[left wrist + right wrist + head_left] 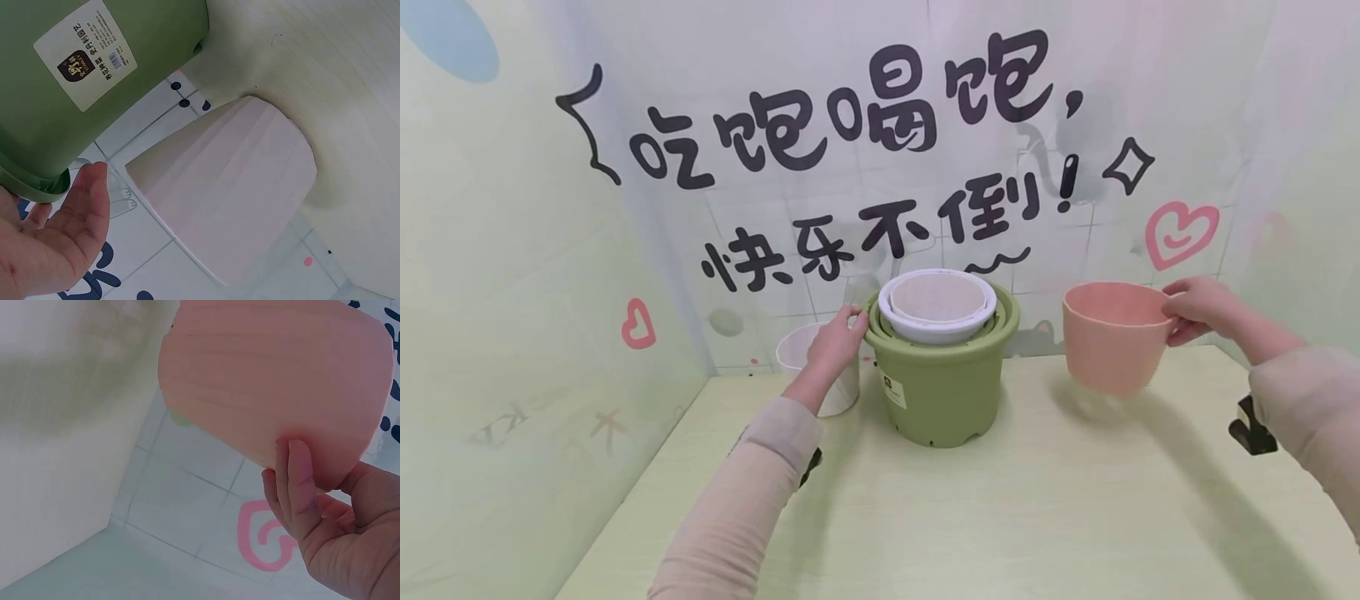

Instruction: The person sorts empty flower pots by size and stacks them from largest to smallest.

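Note:
A large green flowerpot with a label stands on the table, holding a nested green pot. On top sits a white pot with a pale pinkish pot inside it. My left hand grips the green pot's rim at its left side; in the left wrist view that hand has its fingers at the rim. With my right hand I pinch the rim of a pink flowerpot, held upright above the table, its shadow below. Fingers lie along its outer wall in the right wrist view.
A pale, ribbed pot stands left of the green pot, partly behind my left hand in the head view. The light wooden table meets a printed back wall with black lettering, and side panels rise left and right.

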Action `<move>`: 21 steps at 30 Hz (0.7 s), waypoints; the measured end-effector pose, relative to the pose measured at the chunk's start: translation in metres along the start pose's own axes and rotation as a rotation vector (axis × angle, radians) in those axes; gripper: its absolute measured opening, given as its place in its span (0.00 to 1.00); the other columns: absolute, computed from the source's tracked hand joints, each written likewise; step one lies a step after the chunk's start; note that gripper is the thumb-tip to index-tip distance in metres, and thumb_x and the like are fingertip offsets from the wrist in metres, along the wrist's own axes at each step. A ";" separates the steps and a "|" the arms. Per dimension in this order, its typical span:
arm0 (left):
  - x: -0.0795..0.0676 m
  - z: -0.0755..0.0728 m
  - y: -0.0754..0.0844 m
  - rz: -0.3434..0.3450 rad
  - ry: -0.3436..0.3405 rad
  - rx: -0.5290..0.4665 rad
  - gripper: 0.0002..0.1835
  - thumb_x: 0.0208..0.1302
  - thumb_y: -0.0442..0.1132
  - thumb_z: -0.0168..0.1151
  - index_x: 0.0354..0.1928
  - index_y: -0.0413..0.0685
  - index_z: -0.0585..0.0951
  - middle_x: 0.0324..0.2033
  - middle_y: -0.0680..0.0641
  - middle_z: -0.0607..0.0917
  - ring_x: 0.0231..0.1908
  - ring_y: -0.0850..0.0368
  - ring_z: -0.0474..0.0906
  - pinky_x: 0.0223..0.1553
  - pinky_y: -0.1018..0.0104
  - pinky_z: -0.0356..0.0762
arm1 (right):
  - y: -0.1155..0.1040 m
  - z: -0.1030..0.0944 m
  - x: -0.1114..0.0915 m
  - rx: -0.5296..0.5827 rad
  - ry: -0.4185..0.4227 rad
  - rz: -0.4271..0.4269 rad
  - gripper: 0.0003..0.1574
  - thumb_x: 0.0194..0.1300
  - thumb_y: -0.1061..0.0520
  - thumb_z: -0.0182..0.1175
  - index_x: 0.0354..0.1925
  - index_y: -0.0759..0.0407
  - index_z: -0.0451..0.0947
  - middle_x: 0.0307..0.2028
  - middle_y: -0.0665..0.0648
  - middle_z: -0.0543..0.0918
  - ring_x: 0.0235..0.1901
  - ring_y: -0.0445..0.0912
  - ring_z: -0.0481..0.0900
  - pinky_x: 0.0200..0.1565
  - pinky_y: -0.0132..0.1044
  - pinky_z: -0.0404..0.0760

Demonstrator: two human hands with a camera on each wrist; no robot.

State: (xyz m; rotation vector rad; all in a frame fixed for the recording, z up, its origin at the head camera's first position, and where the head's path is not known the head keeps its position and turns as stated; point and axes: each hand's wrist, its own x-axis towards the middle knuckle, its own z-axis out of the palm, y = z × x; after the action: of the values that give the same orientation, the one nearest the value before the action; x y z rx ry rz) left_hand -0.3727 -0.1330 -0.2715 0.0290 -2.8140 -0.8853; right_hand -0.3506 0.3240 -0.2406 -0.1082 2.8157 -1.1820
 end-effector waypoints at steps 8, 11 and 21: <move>0.000 0.000 0.000 0.003 -0.002 0.001 0.24 0.59 0.59 0.31 0.55 0.63 0.61 0.48 0.46 0.72 0.38 0.47 0.71 0.33 0.57 0.66 | -0.039 -0.014 0.002 -0.001 0.012 -0.055 0.28 0.58 0.61 0.45 0.52 0.79 0.53 0.25 0.56 0.77 0.22 0.52 0.78 0.29 0.42 0.76; 0.000 0.000 0.000 0.000 -0.005 0.005 0.24 0.59 0.59 0.31 0.55 0.63 0.61 0.48 0.46 0.73 0.36 0.48 0.71 0.32 0.58 0.66 | -0.055 -0.017 0.003 -0.003 0.024 -0.070 0.27 0.58 0.61 0.45 0.51 0.79 0.54 0.24 0.56 0.76 0.22 0.52 0.78 0.28 0.42 0.76; 0.000 0.000 0.000 0.006 -0.006 -0.002 0.23 0.59 0.58 0.31 0.55 0.64 0.61 0.49 0.47 0.72 0.40 0.47 0.71 0.35 0.55 0.66 | -0.104 -0.024 0.008 0.062 0.008 -0.048 0.29 0.57 0.64 0.41 0.54 0.78 0.50 0.20 0.53 0.76 0.20 0.49 0.78 0.28 0.42 0.76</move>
State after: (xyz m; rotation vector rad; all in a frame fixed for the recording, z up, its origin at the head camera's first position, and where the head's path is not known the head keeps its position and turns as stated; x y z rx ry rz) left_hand -0.3723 -0.1331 -0.2715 0.0172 -2.8174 -0.8891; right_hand -0.3579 0.2677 -0.1502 -0.1683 2.7950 -1.2805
